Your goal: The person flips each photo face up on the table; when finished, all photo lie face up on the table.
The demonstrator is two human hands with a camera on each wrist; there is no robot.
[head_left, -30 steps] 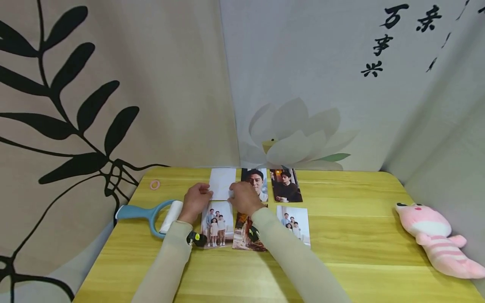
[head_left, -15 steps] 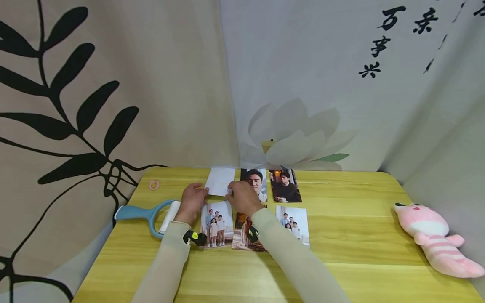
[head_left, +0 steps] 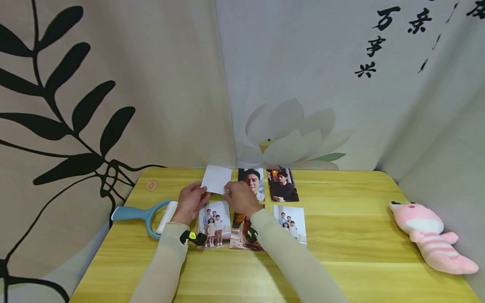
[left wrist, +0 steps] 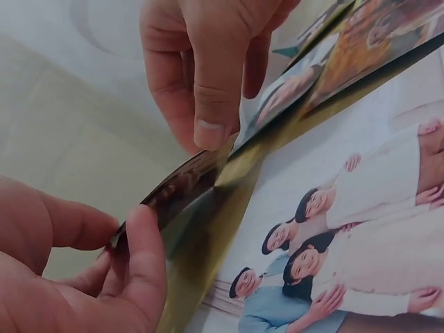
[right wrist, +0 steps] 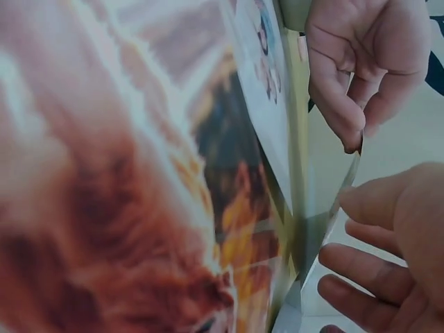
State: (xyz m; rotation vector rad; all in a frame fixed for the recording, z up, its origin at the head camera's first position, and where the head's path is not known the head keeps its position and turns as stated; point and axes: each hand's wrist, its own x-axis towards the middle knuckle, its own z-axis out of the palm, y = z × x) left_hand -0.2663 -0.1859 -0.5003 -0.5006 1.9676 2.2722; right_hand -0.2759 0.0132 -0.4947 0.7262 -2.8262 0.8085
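My left hand point(head_left: 190, 203) and right hand point(head_left: 243, 197) hold a photo point(head_left: 217, 178) by its two near corners, white back up. The photo's near edge is lifted off the table and its dark picture side point(left wrist: 182, 193) shows underneath in the left wrist view. Thumb and fingers of the left hand pinch one corner; the right thumb and fingers pinch the other. Just below lies a family photo point(head_left: 214, 225), face up. Beside it, an orange-brown photo point(head_left: 239, 233) is partly covered by the right wrist.
Two portraits of a man, one in white point(head_left: 254, 180) and one in dark clothes point(head_left: 282, 185), lie to the right. Another family photo point(head_left: 291, 223) is partly under the right sleeve. A blue-handled lint roller point(head_left: 142, 213), a pink ring point(head_left: 151, 185) and a pink plush toy point(head_left: 430, 235) rest on the table point(head_left: 360, 235).
The white-backed photo has risen from the table at its near edge and tilted, shifting slightly left and away. Both hands moved with it, keeping hold of its corners.
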